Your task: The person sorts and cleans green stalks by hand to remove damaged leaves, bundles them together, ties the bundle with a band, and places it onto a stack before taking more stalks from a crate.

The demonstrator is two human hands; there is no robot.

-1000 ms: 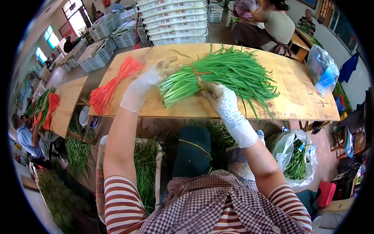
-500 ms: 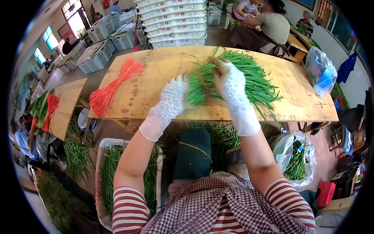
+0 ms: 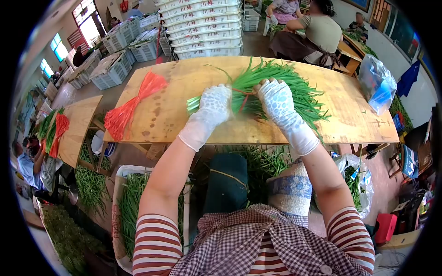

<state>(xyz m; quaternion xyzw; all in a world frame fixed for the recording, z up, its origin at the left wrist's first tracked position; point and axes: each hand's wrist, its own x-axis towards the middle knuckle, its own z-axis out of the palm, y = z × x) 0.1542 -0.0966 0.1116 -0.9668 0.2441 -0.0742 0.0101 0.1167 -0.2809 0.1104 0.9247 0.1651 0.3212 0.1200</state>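
Note:
A bundle of green garlic chives (image 3: pixel 283 71) lies across the wooden table, pale cut stems to the left and leaves fanning right. A thin red tie (image 3: pixel 244 95) goes round it between my hands. My left hand (image 3: pixel 215 102), in a white patterned glove, is closed around the stem part left of the tie. My right hand (image 3: pixel 275 97), gloved alike, is a fist over the leaves, and one strand of the tie runs into its fingers. The fingertips of both hands are partly hidden. A bunch of red plastic strips (image 3: pixel 135 106), knotted at its middle, lies on the table's left.
White stacked crates (image 3: pixel 206 30) stand behind the wooden table (image 3: pixel 179 78). A clear plastic bag (image 3: pixel 377 85) sits at its right end. Below are a white crate of greens (image 3: pixel 131 207) and a bag of greens (image 3: pixel 361 184). Other people sit at the left and back right.
My right hand has come down from the bundle's top and closed into a fist near the tie. My left hand has shifted slightly right, and the pale stem ends now show left of it.

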